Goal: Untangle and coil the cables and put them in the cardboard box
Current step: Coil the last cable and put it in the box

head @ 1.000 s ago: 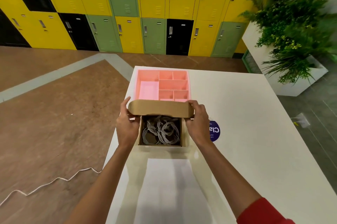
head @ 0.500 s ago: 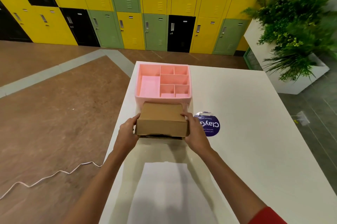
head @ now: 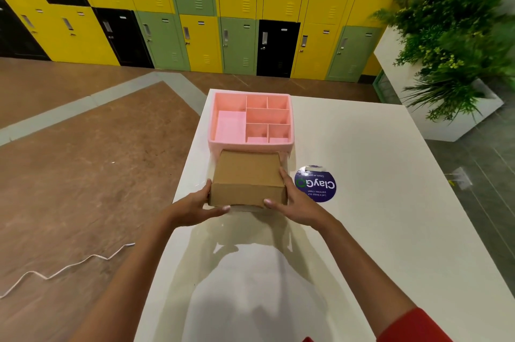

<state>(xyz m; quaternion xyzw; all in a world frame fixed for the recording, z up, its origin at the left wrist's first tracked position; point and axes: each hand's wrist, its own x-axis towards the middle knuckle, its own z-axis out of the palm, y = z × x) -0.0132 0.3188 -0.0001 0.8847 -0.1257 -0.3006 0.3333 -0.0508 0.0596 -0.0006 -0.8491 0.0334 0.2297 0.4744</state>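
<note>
The brown cardboard box (head: 246,178) stands on the white table (head: 362,230) with its lid down, just in front of the pink organizer. The cables are hidden inside it. My left hand (head: 195,208) holds the box's near left corner, fingers along the left side and thumb on the front face. My right hand (head: 299,203) holds the near right corner the same way, fingers up the right side and thumb on the front.
A pink divided organizer tray (head: 250,118) sits right behind the box at the table's far left. A round purple sticker (head: 316,184) lies to the right. A white cord (head: 64,269) trails on the floor left; a planter (head: 451,63) stands far right.
The lid has swung down from raised to fully shut over the coiled cables. Both hands slid from the lid's edges to the box's near corners.
</note>
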